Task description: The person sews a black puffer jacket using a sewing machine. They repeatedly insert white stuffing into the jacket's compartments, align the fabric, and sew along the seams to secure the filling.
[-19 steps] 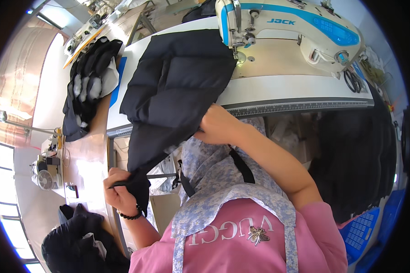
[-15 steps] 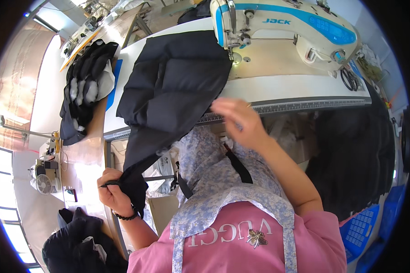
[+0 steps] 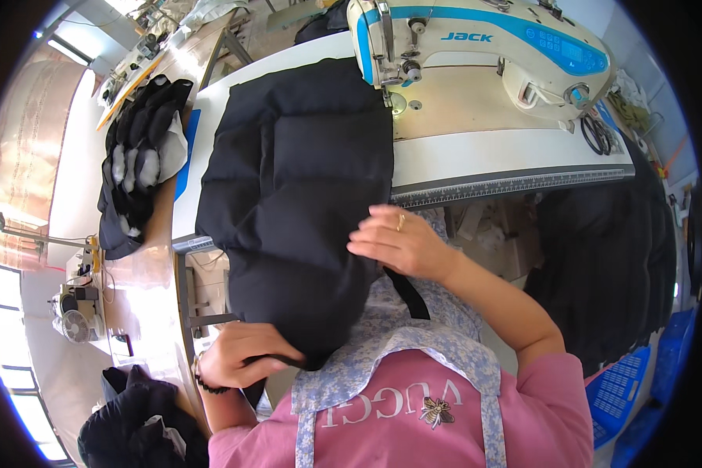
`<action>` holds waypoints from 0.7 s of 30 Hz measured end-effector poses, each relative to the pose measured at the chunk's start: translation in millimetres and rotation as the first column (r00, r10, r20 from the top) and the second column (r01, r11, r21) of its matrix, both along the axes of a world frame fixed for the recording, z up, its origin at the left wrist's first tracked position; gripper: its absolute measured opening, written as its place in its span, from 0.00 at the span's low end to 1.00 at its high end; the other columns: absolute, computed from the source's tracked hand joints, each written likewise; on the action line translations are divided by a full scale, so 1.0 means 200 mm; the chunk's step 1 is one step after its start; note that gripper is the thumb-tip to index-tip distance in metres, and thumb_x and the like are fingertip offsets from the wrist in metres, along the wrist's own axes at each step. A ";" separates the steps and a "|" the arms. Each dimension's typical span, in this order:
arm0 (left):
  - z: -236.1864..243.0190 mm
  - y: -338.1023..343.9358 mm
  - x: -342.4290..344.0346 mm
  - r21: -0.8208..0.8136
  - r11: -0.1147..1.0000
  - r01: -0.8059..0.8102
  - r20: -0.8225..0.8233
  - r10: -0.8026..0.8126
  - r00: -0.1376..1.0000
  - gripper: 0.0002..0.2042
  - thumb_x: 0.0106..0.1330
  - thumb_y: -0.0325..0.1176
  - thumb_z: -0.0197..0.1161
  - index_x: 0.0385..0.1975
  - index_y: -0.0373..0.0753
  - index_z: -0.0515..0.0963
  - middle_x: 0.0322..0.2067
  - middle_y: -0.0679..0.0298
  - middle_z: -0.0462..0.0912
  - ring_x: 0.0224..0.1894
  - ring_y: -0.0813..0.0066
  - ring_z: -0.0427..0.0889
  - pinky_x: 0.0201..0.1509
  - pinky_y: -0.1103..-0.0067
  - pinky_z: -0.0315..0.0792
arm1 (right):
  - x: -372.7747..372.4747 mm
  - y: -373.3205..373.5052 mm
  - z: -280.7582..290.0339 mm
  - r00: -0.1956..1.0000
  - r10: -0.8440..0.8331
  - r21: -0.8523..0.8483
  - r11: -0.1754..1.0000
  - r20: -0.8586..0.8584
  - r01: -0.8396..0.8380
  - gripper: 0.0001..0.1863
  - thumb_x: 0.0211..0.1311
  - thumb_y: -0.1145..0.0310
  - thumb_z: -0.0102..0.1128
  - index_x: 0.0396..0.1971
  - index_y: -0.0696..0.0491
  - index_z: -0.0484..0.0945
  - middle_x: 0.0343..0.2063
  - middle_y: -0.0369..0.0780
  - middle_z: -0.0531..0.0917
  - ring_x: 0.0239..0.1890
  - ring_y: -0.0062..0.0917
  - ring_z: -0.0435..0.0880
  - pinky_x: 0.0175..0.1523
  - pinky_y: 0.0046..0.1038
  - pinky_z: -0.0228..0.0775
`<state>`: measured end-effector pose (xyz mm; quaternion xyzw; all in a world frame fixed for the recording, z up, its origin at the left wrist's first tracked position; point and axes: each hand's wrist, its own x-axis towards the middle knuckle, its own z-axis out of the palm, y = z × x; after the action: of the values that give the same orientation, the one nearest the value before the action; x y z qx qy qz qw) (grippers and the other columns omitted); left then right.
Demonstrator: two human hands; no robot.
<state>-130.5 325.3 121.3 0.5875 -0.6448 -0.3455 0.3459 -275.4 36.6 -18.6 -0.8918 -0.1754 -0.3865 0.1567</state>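
A black padded fabric panel point(image 3: 312, 164) with stitched quilting lies on the sewing machine table and hangs over its near edge toward my lap. My left hand point(image 3: 253, 351) is closed on the panel's near end, which folds over at the fingers. At the panel's right edge is my right hand point(image 3: 405, 243), its fingers stretched out and touching the fabric; its thumb cannot be made out. The white and blue sewing machine point(image 3: 476, 47) stands at the far side. Its needle area point(image 3: 391, 97) sits right beside the panel's far right edge.
A ruler strip point(image 3: 515, 181) runs along the table's front edge. Black-handled scissors point(image 3: 597, 136) lie at the table's right. Another black padded piece with white filling point(image 3: 144, 152) rests on the left side table. Black garments point(image 3: 136, 421) are heaped lower left; dark fabric point(image 3: 600, 265) hangs at right above a blue basket point(image 3: 620, 394).
My left hand has moved right and nearer to me, bringing the panel's near end over my lap and straightening it. My right hand has come nearer, onto the panel's right edge.
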 end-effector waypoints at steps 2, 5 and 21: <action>0.00 -0.17 0.03 0.034 0.981 0.190 -0.128 -0.184 0.975 0.08 0.69 0.30 0.64 0.39 0.31 0.85 0.35 0.56 0.88 0.36 0.60 0.87 0.42 0.73 0.80 | -0.07 0.01 -0.08 0.998 -0.003 0.124 0.992 -0.058 0.011 0.24 0.41 0.75 0.70 0.45 0.48 0.83 0.44 0.34 0.84 0.49 0.29 0.83 0.60 0.33 0.76; -0.10 -0.50 0.02 -0.256 0.961 0.105 0.251 -0.039 0.967 0.08 0.66 0.29 0.65 0.41 0.34 0.84 0.40 0.58 0.87 0.46 0.57 0.85 0.50 0.69 0.78 | -0.15 -0.01 -0.12 0.996 -0.006 0.206 0.978 -0.086 0.023 0.22 0.42 0.76 0.70 0.43 0.49 0.84 0.42 0.34 0.85 0.46 0.29 0.84 0.55 0.31 0.80; -0.59 -1.11 0.19 -0.345 0.901 0.263 0.681 0.047 0.730 0.19 0.65 0.40 0.66 0.56 0.55 0.82 0.58 0.62 0.74 0.65 0.59 0.71 0.70 0.60 0.64 | -0.28 -0.09 -0.09 0.971 0.097 0.372 0.928 -0.218 -0.010 0.25 0.44 0.79 0.67 0.48 0.51 0.85 0.44 0.37 0.87 0.49 0.30 0.86 0.60 0.36 0.80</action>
<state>-91.6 104.0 3.3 0.5443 -0.8181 0.0178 0.1849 -331.3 19.0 -36.2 -0.8805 -0.1047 -0.3011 0.3510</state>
